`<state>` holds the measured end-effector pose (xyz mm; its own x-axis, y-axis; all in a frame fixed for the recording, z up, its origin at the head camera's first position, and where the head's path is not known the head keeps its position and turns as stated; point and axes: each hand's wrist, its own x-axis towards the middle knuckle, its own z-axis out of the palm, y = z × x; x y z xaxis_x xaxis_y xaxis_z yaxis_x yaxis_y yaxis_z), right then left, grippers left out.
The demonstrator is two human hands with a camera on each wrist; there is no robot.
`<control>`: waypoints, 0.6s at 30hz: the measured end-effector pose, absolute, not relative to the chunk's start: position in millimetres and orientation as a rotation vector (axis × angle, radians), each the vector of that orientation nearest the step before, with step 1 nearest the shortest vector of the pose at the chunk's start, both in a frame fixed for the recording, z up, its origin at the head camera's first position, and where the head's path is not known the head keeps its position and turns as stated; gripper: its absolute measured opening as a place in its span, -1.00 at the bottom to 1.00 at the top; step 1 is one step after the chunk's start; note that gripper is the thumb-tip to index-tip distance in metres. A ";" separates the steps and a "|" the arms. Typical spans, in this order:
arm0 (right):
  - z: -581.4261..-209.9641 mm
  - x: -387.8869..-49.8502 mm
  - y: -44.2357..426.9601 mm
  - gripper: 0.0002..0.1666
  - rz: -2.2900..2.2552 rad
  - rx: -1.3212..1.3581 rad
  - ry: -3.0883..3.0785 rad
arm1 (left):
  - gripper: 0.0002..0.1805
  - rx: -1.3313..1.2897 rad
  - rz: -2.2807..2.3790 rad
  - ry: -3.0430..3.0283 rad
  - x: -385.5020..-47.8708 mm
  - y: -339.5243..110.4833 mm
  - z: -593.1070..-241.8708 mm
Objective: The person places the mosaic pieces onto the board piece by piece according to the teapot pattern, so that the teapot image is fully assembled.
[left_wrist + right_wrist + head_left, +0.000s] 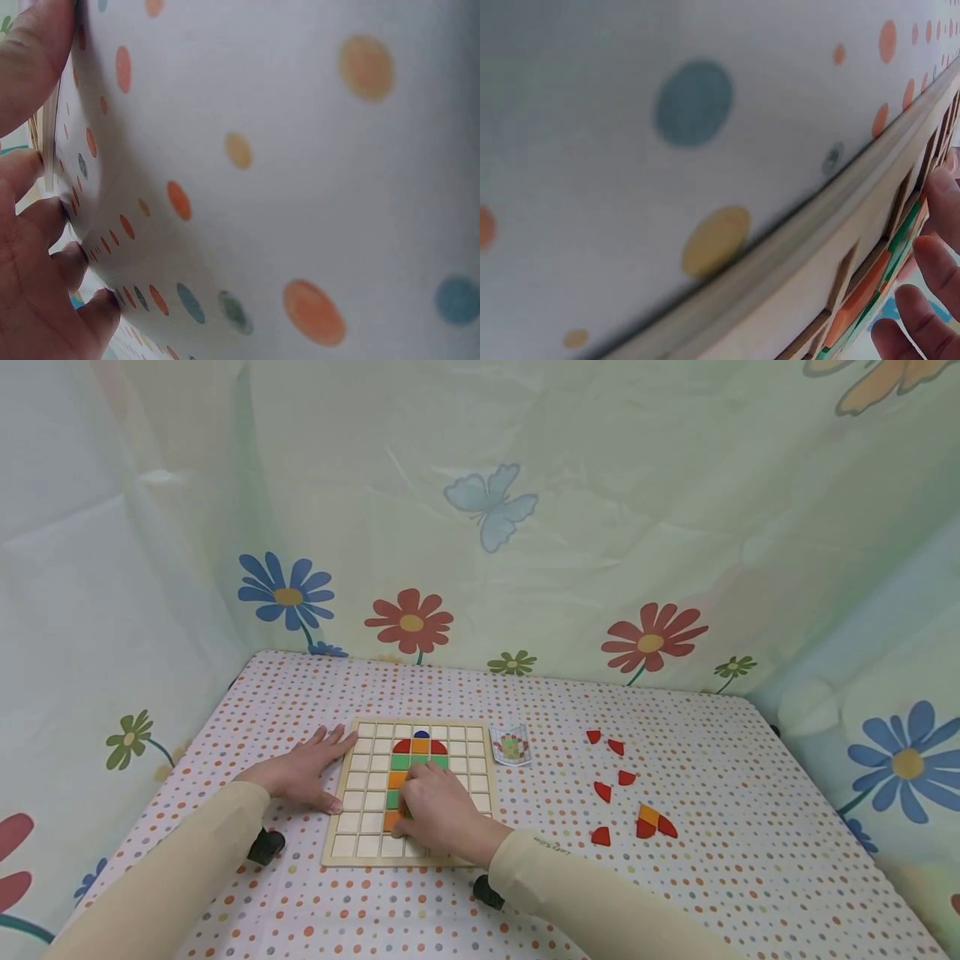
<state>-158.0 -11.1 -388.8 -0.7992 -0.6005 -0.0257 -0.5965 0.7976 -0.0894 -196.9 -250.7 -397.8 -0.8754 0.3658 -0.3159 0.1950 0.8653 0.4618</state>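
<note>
Both sleeves (pixel 202 852) are cream, the right cuff (pixel 517 870) carries dark lettering (pixel 553 846), and the wrist cameras (pixel 266 846) are black.

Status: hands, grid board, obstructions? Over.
Left hand at edge of wooden grid board. Right hand over coloured tiles, hiding some. Board partly filled. Loose red quarter-circle tiles to right.

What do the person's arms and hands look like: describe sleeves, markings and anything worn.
The left sleeve and right sleeve are plain, pale beige and close-fitting, reaching the wrists. Small dark lettering marks the right one near its cuff, too small to read surely. A rounded black device shows under each wrist, left and right. Left hand and right hand wear no gloves.
</note>
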 end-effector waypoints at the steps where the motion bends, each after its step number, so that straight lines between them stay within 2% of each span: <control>1: -388.3 -158.1 -10.7 -0.71 -0.132 -0.977 2.922 | 0.24 0.411 0.595 2.639 -196.6 -250.5 -397.6; 9: -382.8 -161.6 8.4 -0.80 -0.309 -0.956 2.889 | 0.24 0.403 0.603 2.640 -194.1 -249.3 -396.2; 15: -379.7 -169.8 41.5 -0.87 -0.505 -0.910 2.862 | 0.24 0.385 0.593 2.646 -194.9 -248.4 -395.8; 18: -380.0 -175.4 64.5 -0.84 -0.573 -0.879 2.836 | 0.24 0.391 0.597 2.647 -194.8 -247.9 -395.9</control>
